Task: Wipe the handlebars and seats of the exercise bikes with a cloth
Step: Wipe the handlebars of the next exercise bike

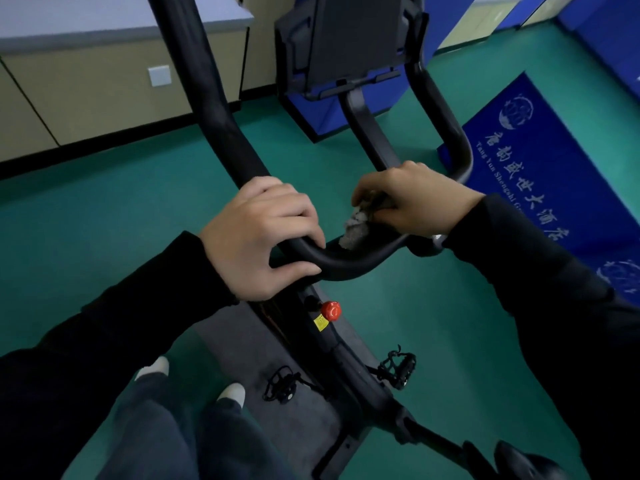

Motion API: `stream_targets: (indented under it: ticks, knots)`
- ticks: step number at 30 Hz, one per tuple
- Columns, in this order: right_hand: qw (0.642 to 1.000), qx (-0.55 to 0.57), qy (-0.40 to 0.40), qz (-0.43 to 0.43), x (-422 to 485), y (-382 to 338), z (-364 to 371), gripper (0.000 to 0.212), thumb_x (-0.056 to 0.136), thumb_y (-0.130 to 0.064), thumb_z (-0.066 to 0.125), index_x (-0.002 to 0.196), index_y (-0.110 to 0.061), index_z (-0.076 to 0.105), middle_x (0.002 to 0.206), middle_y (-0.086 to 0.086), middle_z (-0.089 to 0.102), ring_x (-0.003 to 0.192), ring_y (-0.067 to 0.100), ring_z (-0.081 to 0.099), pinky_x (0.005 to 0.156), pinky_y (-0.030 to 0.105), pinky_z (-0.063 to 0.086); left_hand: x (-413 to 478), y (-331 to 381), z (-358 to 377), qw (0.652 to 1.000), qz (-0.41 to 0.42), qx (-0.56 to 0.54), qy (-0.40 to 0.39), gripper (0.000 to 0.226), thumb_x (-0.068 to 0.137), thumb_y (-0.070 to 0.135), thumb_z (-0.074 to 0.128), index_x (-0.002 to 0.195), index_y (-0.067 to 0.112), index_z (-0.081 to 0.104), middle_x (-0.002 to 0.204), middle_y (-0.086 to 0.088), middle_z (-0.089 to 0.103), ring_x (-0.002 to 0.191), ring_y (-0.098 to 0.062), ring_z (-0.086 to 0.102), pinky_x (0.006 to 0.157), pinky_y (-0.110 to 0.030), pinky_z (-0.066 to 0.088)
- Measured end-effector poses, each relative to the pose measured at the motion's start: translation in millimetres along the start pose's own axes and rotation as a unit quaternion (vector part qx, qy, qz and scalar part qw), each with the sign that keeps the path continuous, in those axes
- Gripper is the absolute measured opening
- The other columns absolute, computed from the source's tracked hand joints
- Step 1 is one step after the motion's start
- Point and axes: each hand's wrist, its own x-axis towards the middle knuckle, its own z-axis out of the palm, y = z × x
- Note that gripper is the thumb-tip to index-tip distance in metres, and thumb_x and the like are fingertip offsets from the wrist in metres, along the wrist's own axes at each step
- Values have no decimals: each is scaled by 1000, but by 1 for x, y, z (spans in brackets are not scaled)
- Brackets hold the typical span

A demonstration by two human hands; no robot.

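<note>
A black exercise bike stands in front of me, its looping handlebar (pixel 349 261) curving across the middle of the view. My left hand (pixel 259 233) grips the left bend of the bar, fingers curled over it. My right hand (pixel 412 197) holds a grey cloth (pixel 355 228) against the bar near the centre stem, and the cloth's frayed end hangs out below the fingers. The black seat (pixel 526 462) shows only as a tip at the bottom right.
A dark console (pixel 353 39) rises behind the bar. Below are a red knob (pixel 330 310), two pedals (pixel 396 370) and a grey floor mat (pixel 242 344). Blue mats (pixel 540 150) lie on the green floor at right; beige cabinets (pixel 97 95) line the back left.
</note>
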Motion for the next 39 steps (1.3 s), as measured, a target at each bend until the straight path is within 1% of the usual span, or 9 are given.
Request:
stream_targets:
  ticks: [3, 7, 13, 17, 22, 26, 29, 33, 39]
  knots:
    - [994, 95, -57, -3, 5, 0, -4, 25, 81, -14, 69, 99, -28, 57, 82, -2, 69, 74, 15, 62, 78, 36, 52, 0, 0, 0, 1000, 5, -5, 3, 20, 79, 38, 70, 85, 19, 68, 86, 4, 59, 79, -18, 54, 89, -31, 30]
    - [971, 217, -97, -32, 7, -5, -3, 20, 82, -15, 73, 96, -25, 63, 88, 0, 71, 78, 11, 66, 73, 22, 52, 1, -1, 1, 1000, 10, 0, 5, 22, 80, 40, 67, 86, 18, 69, 87, 3, 60, 80, -20, 56, 89, -33, 31]
    - [996, 48, -68, -25, 8, 2, -9, 18, 84, -10, 65, 99, -20, 65, 84, -8, 64, 79, 10, 59, 78, 26, 48, 1, -2, 1, 1000, 12, 1, 5, 21, 79, 38, 68, 86, 19, 69, 87, 4, 60, 81, -20, 57, 89, -32, 31]
    - [998, -35, -52, -13, 4, 2, -10, 25, 84, -3, 56, 104, -17, 62, 91, 5, 64, 85, 27, 62, 77, 41, 52, 1, -3, 1, 1000, 10, 4, 8, 20, 77, 37, 70, 86, 19, 69, 87, 4, 61, 81, -18, 56, 90, -30, 29]
    - [998, -50, 27, -15, -12, 4, 3, 23, 89, -4, 56, 110, -11, 62, 96, 13, 62, 93, 33, 58, 81, 46, 47, 0, -2, 1, 1000, 10, 1, 5, 20, 76, 35, 72, 86, 18, 69, 87, 4, 61, 81, -20, 57, 90, -32, 31]
    - [982, 4, 185, 34, -35, 6, 26, 21, 84, 0, 61, 104, -6, 64, 93, 13, 64, 92, 33, 55, 77, 43, 48, 0, -1, -1, 1000, 6, 0, 5, 19, 76, 33, 73, 85, 18, 68, 86, 3, 61, 81, -20, 57, 90, -33, 32]
    - [932, 78, 331, 123, -51, -3, 55, 20, 84, -1, 65, 104, -5, 62, 96, 4, 60, 90, 29, 54, 77, 35, 44, 0, 0, 0, 1000, 5, 6, 6, 20, 75, 34, 72, 85, 17, 69, 86, 4, 62, 82, -20, 57, 91, -33, 33]
    - [803, 220, 480, 275, -51, -28, 96, 19, 87, -2, 60, 105, -7, 57, 99, 7, 60, 89, 23, 58, 79, 36, 48, -1, -2, 1, 1000, 5, 10, 12, 21, 76, 35, 72, 85, 17, 69, 86, 4, 61, 82, -20, 57, 93, -31, 30]
    - [606, 333, 623, 365, -31, -59, 119, 18, 87, 0, 57, 104, -2, 54, 88, -20, 53, 80, -14, 53, 74, 2, 36, -1, -4, 3, 999, 28, 23, 12, 20, 78, 36, 70, 86, 17, 68, 86, 5, 61, 83, -19, 56, 90, -34, 32]
